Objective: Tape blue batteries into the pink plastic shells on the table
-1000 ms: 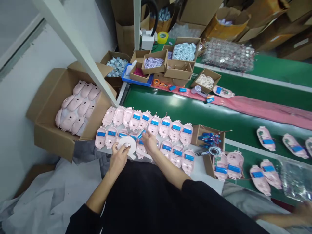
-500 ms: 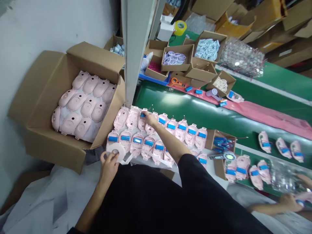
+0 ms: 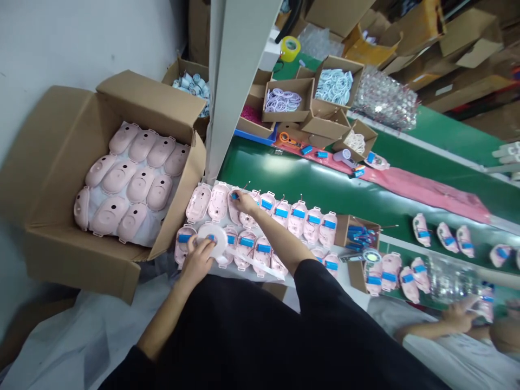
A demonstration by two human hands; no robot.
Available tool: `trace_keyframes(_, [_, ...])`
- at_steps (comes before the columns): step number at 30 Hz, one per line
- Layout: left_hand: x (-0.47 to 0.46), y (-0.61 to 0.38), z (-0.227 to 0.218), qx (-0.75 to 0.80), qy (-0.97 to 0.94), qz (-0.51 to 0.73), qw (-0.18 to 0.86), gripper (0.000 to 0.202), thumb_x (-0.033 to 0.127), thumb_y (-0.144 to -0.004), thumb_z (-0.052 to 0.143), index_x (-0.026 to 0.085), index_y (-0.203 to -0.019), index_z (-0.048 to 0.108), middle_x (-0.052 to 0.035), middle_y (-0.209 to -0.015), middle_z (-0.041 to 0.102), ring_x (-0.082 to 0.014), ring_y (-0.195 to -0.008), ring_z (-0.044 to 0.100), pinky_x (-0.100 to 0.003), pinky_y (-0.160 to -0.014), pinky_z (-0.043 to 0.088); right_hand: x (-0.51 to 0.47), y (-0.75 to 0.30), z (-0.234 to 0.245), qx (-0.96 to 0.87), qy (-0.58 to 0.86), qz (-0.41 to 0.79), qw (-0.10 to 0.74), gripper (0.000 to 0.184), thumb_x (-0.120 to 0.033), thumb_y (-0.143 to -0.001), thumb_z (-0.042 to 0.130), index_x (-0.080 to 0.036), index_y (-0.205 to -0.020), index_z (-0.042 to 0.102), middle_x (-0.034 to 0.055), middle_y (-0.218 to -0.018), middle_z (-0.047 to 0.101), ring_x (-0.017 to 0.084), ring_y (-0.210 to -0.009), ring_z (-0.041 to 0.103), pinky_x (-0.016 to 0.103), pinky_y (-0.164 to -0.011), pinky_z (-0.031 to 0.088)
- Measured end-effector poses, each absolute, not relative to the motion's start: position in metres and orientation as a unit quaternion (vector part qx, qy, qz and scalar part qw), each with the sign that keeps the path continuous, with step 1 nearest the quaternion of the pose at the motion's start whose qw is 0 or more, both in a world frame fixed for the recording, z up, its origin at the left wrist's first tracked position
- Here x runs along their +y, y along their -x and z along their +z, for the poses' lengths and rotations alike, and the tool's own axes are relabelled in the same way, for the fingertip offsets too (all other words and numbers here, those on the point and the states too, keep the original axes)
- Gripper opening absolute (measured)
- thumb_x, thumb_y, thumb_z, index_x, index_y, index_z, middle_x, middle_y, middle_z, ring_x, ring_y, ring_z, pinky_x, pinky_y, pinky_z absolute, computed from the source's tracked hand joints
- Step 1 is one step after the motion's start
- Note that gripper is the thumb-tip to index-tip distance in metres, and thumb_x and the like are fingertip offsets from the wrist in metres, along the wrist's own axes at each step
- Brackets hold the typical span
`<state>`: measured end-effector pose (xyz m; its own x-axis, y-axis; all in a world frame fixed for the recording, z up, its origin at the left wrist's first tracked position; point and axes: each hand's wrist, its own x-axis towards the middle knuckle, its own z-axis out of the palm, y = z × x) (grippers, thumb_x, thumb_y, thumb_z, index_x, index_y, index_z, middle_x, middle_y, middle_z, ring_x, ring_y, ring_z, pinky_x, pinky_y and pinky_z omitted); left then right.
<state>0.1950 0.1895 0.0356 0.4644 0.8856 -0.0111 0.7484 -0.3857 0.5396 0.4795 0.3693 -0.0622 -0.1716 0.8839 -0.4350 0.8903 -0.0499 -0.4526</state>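
Observation:
My left hand [image 3: 198, 264] is closed on a roll of white tape [image 3: 220, 240], held over the front row of pink plastic shells. A loose strip of tape [image 3: 260, 264] trails from the roll to the right across that row. In the back row, my right hand [image 3: 246, 203] grips a small blue battery [image 3: 234, 196] at a pink shell [image 3: 233, 213]; its fingertips partly hide the battery. To the left stand two shells without a battery, one of them a pink shell [image 3: 199, 203]. Shells further right hold blue batteries [image 3: 298, 213] with thin red wires.
A cardboard box [image 3: 170, 238] of pink covers [image 3: 119, 176] stands at left, beside a grey post [image 3: 227, 81]. At right are a box of batteries [image 3: 361, 236] and more filled shells [image 3: 390, 271]. A co-worker's hand [image 3: 459, 317] is at far right. Boxes of rings [image 3: 282, 101] stand behind.
My left hand has moved right and slightly up with the tape roll, now over the front-row shells. My right hand stays at the same shell with the battery. The view has shifted slightly.

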Motion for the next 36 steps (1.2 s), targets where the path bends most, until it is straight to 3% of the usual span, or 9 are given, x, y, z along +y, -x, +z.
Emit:
trace_keyframes(7, [0.288, -0.267, -0.014, 0.266, -0.9, 0.102, 0.33, 0.049, 0.008, -0.081, 0.062, 0.019, -0.128, 0.062, -0.0099, -0.135, 0.066, -0.0351, -0.152, 0.032, -0.053, -0.114, 0.049, 0.39, -0.498, -0.07, 0.733, -0.563, -0.38, 0.04, 0.044, -0.021, -0.09, 0.064, -0.016, -0.134, 0.064, 0.0122, -0.121, 0.076, 0.024, -0.101, 0.071, 0.03, -0.091, 0.053])
trace_keyframes(12, [0.295, -0.28, -0.067, 0.197, -0.926, 0.126, 0.298, 0.039, 0.024, -0.086, 0.07, 0.017, -0.124, 0.065, -0.0123, -0.13, 0.067, -0.0388, -0.14, 0.046, -0.058, -0.114, 0.046, 0.394, -0.51, -0.074, 0.739, -0.535, -0.408, 0.034, 0.043, -0.019, -0.091, 0.065, -0.018, -0.134, 0.065, 0.0103, -0.119, 0.077, 0.023, -0.1, 0.072, 0.03, -0.092, 0.053])
trace_keyframes(17, [0.295, -0.298, -0.103, 0.201, -0.928, 0.152, 0.274, 0.044, 0.035, -0.086, 0.07, 0.013, -0.123, 0.063, -0.0167, -0.128, 0.067, -0.035, -0.122, 0.059, -0.061, -0.117, 0.039, 0.385, -0.52, -0.076, 0.743, -0.528, -0.412, 0.004, 0.047, -0.022, -0.091, 0.068, -0.019, -0.138, 0.062, 0.0086, -0.117, 0.077, 0.023, -0.102, 0.073, 0.03, -0.092, 0.054])
trace_keyframes(21, [0.292, -0.307, -0.114, 0.215, -0.922, 0.157, 0.282, 0.041, 0.038, -0.086, 0.069, 0.016, -0.121, 0.063, -0.0142, -0.126, 0.068, -0.0332, -0.117, 0.061, -0.062, -0.119, 0.034, 0.38, -0.526, -0.073, 0.757, -0.532, -0.38, 0.004, 0.047, -0.026, -0.096, 0.066, -0.019, -0.141, 0.058, 0.0098, -0.12, 0.076, 0.024, -0.104, 0.072, 0.032, -0.094, 0.054])
trace_keyframes(25, [0.288, -0.306, -0.115, 0.231, -0.912, 0.154, 0.303, 0.038, 0.038, -0.085, 0.068, 0.018, -0.118, 0.064, -0.013, -0.125, 0.068, -0.0327, -0.117, 0.061, -0.062, -0.121, 0.032, 0.378, -0.522, -0.068, 0.81, -0.47, -0.349, 0.045, 0.044, -0.032, -0.102, 0.061, -0.021, -0.144, 0.057, 0.0126, -0.134, 0.07, 0.026, -0.12, 0.067, 0.033, -0.102, 0.051])
trace_keyframes(30, [0.288, -0.301, -0.114, 0.23, -0.903, 0.131, 0.338, 0.032, 0.035, -0.085, 0.068, 0.021, -0.113, 0.066, -0.0107, -0.12, 0.069, -0.0276, -0.103, 0.064, -0.062, -0.122, 0.031, 0.375, -0.512, -0.067, 0.83, -0.437, -0.322, 0.13, 0.042, -0.028, -0.106, 0.052, -0.022, -0.147, 0.056, 0.0149, -0.146, 0.063, 0.027, -0.134, 0.059, 0.034, -0.104, 0.052])
trace_keyframes(36, [0.29, -0.298, -0.117, 0.2, -0.907, 0.134, 0.345, 0.029, 0.035, -0.085, 0.068, 0.021, -0.11, 0.067, -0.0096, -0.119, 0.069, -0.0255, -0.095, 0.064, -0.063, -0.125, 0.027, 0.368, -0.511, -0.077, 0.85, -0.407, -0.299, 0.15, 0.045, -0.025, -0.107, 0.046, -0.022, -0.151, 0.055, 0.0116, -0.158, 0.053, 0.028, -0.146, 0.049, 0.038, -0.106, 0.054])
